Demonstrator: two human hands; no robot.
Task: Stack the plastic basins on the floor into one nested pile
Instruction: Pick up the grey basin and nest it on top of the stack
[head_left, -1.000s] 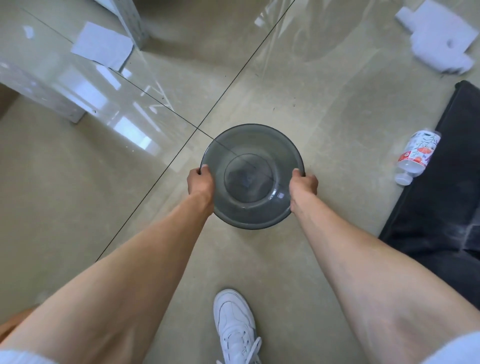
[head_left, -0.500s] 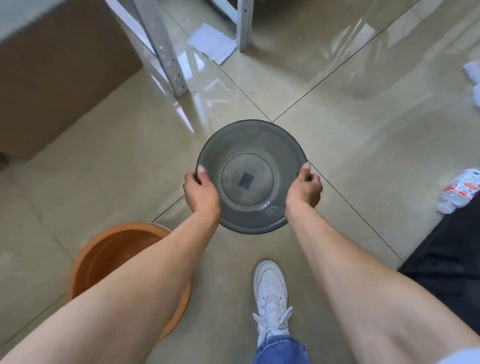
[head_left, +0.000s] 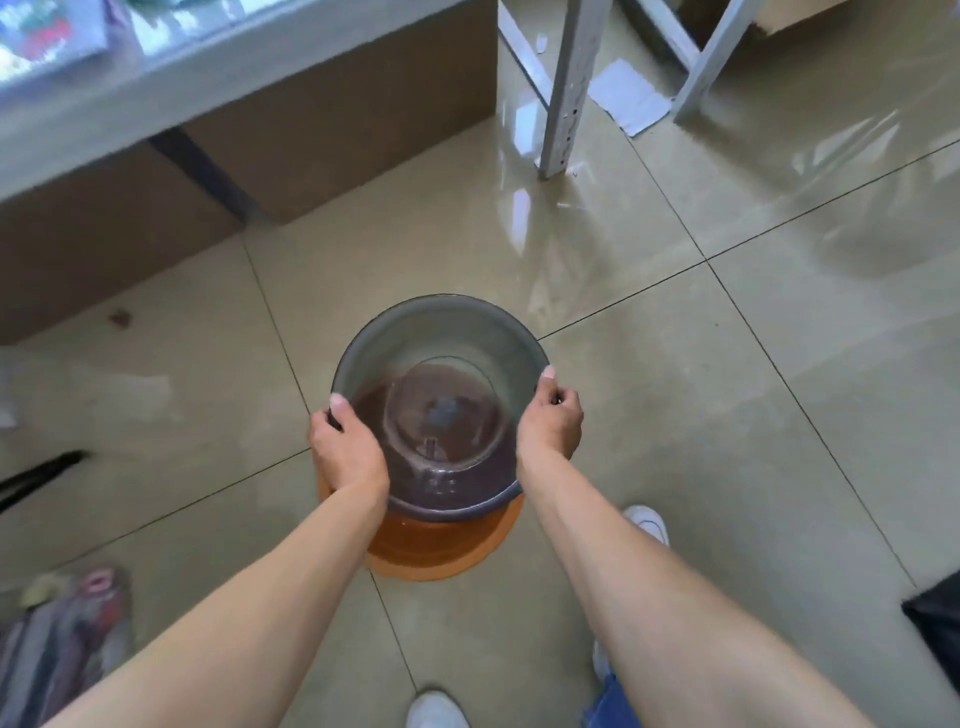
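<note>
A smoky grey see-through basin is held level in the middle of the view. My left hand grips its left rim and my right hand grips its right rim, thumbs over the edge. Below it an orange basin stands on the tiled floor. The grey basin hangs over the orange one's far half and hides most of it; the orange shows through the grey bottom. I cannot tell whether the two touch.
A brown cabinet with a grey top stands at the back left. Pale metal rack legs and a sheet of paper lie behind. My white shoes are near the basins. A colourful bundle lies front left.
I have carried the grey basin to the left, from open floor to above the orange basin, which was off to the left half a second ago. Both hands have kept their grip.
</note>
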